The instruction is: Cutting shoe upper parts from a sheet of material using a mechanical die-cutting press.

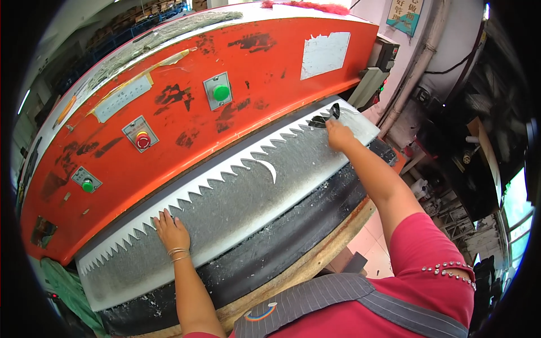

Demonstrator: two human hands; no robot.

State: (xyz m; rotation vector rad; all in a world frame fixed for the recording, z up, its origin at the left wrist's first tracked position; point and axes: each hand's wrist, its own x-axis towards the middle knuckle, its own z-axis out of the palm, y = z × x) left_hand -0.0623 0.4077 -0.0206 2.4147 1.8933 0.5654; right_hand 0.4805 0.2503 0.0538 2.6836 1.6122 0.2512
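Observation:
A long grey sheet [225,208] with a zigzag, sawtooth far edge lies on a white board [253,218]. My left hand [172,232] rests flat on the sheet's left part, fingertips at the teeth. At the right end, my right hand [340,135] has its fingers closed on a small black curved piece [318,121]; its fingertips are partly hidden. Another black tip [336,110] sticks up just beyond them. A white crescent shape [268,170] shows near the sheet's middle; whether it is a cut-out or a loose piece I cannot tell.
Behind the board stands a large red machine [186,141] with green buttons [221,93] and a red knob [143,139]. The board's far side runs along the machine's slot. A black padded ledge with a wooden edge [304,262] is in front of me. Green cloth [67,287] hangs at left.

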